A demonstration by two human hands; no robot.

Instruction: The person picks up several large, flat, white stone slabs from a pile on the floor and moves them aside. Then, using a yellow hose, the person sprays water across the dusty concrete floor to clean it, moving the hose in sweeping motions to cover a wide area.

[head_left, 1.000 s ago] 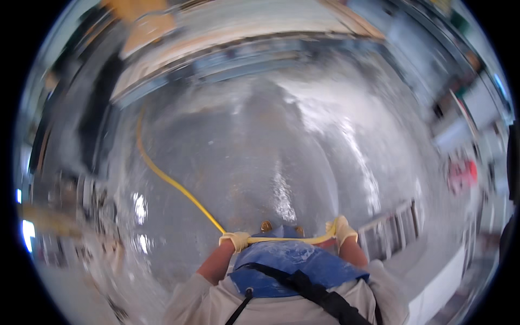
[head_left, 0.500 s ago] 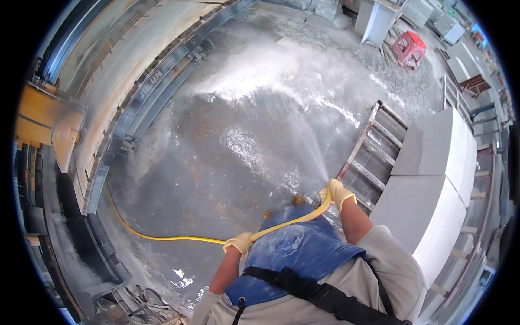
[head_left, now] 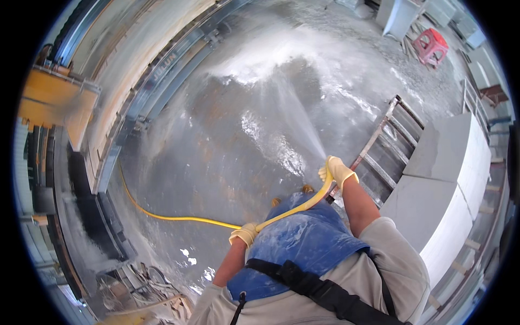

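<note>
1 yellow hose (head_left: 314, 201) slants forward from left hand (head_left: 245, 234) to right hand (head_left: 340, 171), nearest the spray (head_left: 304, 125). Both hands' fingers wrap it.

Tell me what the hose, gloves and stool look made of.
Hose: probably rubber or PVC, smooth yellow, bending in soft curves. Gloves: likely rubber, pale cream, with loose cuffs; exact material unclear. Stool: apparently moulded plastic, smooth red, with cutout sides.

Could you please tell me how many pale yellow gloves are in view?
2: the left glove, on the left hand around the yellow hose, and the right glove, on the right hand at the hose's spraying end. I see no others.
</note>
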